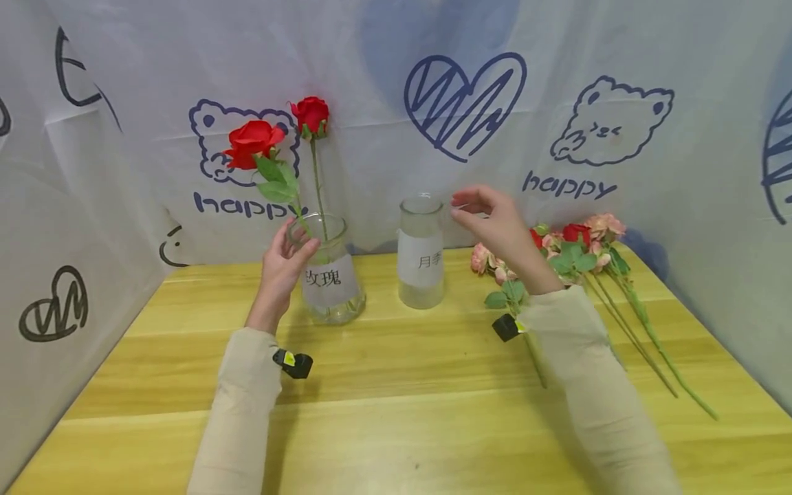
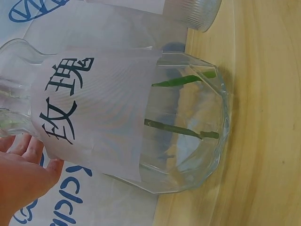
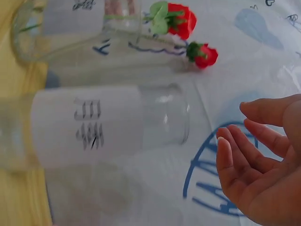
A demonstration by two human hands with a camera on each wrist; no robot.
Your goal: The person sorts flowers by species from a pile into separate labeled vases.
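At the neck of a wide glass vase (image 1: 334, 302), labelled in dark characters, my left hand (image 1: 281, 268) has its thumb across the near side and its fingers at the left. Two red roses stand in this vase: a lower, fuller rose (image 1: 254, 143) leans left and a taller rose (image 1: 311, 115) is nearly upright. Their green stem ends (image 2: 176, 128) show through the base. My right hand (image 1: 495, 223), fingers loosely bent and holding nothing, hovers just right of the mouth of a narrower glass vase (image 1: 421, 289), also labelled and without flowers.
On the right of the wooden table (image 1: 383, 426) lies a pile of pink flowers (image 1: 605, 225) and red roses (image 1: 577, 234), partly behind my right forearm. Their long stems (image 1: 674, 364) reach toward the front. A patterned white cloth (image 1: 371, 158) hangs behind the vases.
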